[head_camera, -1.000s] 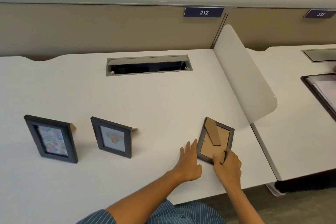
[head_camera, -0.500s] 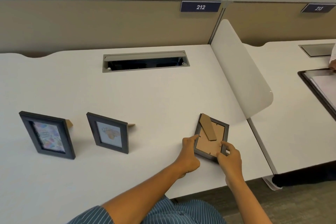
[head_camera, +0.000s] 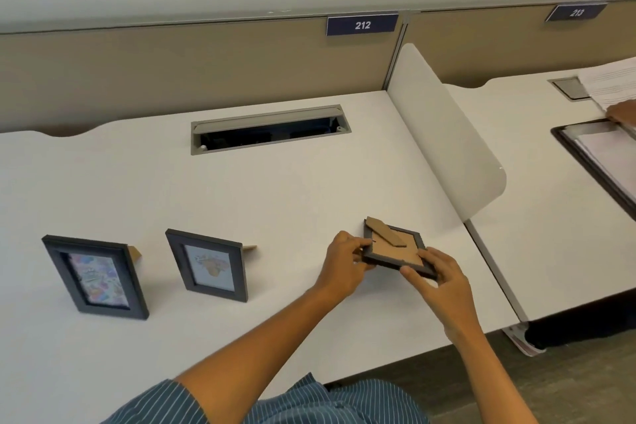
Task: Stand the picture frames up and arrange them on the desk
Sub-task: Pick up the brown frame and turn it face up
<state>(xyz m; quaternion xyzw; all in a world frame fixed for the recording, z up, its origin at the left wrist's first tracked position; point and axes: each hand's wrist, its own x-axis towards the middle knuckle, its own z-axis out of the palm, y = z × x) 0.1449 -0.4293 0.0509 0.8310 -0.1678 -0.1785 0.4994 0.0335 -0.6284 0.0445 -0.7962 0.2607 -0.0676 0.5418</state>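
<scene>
Fingers of the left hand are curled shut on the left edge of the third frame, right of the picture's centre, while the right hand is pinched on its near right corner, thumb on the cardboard back. That frame is held back-up and nearly flat, seemingly just clear of the desk, though contact at its far edge cannot be ruled out.

At the lower left, the first frame is already stood upright on its prop, and just to its right the second frame is stood the same way, a gap kept between them.

On the held frame, the stand flap is seen lying across the back, slightly raised. It is judged that this flap should be swung fully out before the frame is turned over, so that the picture side faces the front edge like the others. A light grip on the edges is advised, with the bottom rail set down first and the prop last. A spot right of the second frame, with a similar gap, should be chosen, well away from the white divider at the right.
</scene>
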